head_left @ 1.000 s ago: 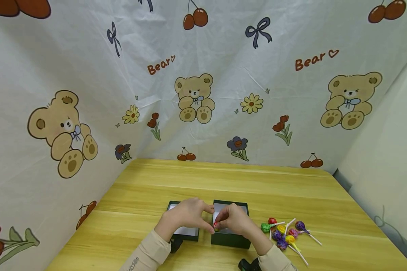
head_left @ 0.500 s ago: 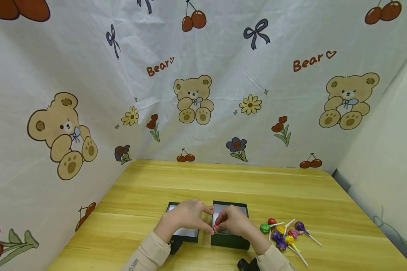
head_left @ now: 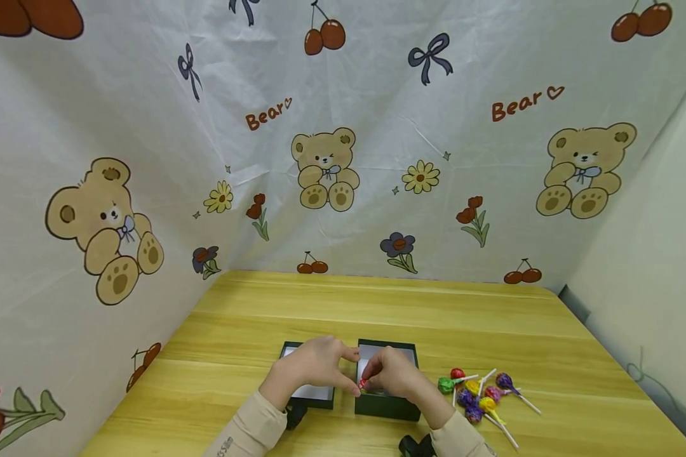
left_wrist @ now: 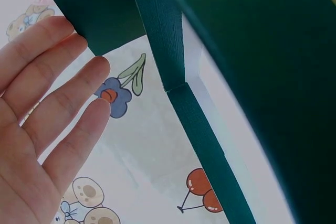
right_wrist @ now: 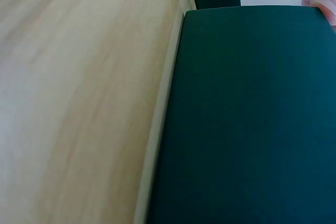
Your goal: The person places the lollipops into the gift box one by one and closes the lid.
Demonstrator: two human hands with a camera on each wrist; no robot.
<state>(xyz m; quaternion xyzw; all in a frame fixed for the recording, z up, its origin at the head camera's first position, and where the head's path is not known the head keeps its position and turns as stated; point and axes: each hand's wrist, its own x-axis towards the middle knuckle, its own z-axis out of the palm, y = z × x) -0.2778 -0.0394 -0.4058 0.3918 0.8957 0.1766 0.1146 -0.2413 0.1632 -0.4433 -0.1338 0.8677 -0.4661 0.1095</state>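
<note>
My right hand (head_left: 397,373) reaches into a dark green box (head_left: 387,408) with a pale inside. Its thumb and fingers pinch a lollipop with a red wrapper (head_left: 363,384) by the box's left side; most of the lollipop is hidden. The left hand (head_left: 319,362) spans the gap between this box and a second, shallower green tray or lid (head_left: 313,402) on the left. Its fingers are extended, thumb apart, with the tips at the box's left wall. In the left wrist view the straight fingers of the left hand (left_wrist: 52,108) reach a green wall (left_wrist: 102,3).
Several lollipops in coloured wrappers (head_left: 473,398) lie in a loose pile right of the box, sticks pointing various ways. Wood-grain table (head_left: 446,317) extends behind the boxes. A cloth printed with bears (head_left: 326,235) hangs at the back and left.
</note>
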